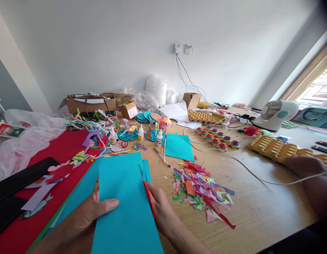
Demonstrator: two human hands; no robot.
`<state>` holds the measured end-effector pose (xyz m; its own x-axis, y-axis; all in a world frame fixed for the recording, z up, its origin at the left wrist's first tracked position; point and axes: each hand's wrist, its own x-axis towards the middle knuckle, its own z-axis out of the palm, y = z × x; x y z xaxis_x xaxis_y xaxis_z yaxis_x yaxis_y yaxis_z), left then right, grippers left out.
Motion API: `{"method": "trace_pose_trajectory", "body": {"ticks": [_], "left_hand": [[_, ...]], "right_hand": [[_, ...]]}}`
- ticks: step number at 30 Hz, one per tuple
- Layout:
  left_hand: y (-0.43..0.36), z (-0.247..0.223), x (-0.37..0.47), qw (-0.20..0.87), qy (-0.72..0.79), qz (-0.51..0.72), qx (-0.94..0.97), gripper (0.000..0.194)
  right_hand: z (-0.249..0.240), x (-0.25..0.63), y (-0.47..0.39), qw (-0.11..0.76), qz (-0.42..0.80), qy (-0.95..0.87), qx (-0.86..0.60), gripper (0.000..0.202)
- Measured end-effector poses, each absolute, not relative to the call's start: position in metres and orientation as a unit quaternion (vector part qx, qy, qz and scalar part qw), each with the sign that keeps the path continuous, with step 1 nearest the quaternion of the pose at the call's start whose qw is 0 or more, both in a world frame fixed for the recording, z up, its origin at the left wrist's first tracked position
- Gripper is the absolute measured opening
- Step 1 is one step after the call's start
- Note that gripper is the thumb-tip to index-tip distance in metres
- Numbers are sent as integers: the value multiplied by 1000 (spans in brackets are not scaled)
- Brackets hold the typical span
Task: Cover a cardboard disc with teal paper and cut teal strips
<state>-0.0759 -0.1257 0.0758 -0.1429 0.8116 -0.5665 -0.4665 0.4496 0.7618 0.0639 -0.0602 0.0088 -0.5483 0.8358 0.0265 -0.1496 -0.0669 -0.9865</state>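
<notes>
A large turquoise sheet is held up over the table's front. My left hand grips its left side, thumb on top and the other fingers hidden beneath. My right hand is closed on red-handled scissors, whose blades lie at the sheet's right edge near its upper corner. Behind that edge a narrow piece of the same colour shows. Farther back lies a smaller turquoise piece, with a pen beside it.
Paper scraps are heaped right of my hands. Glue bottles stand behind the sheet. Red sheets lie left. At the right, another person's hand touches an egg carton; a white cable crosses the table.
</notes>
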Motion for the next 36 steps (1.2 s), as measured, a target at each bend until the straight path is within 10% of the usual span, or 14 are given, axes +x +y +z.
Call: {"method": "trace_pose_trajectory", "body": {"ticks": [36], "left_hand": [[-131,59,-73,713,461,516,112,93]], "right_hand": [[13,67,-58,365,647,-589,-317,53]]}}
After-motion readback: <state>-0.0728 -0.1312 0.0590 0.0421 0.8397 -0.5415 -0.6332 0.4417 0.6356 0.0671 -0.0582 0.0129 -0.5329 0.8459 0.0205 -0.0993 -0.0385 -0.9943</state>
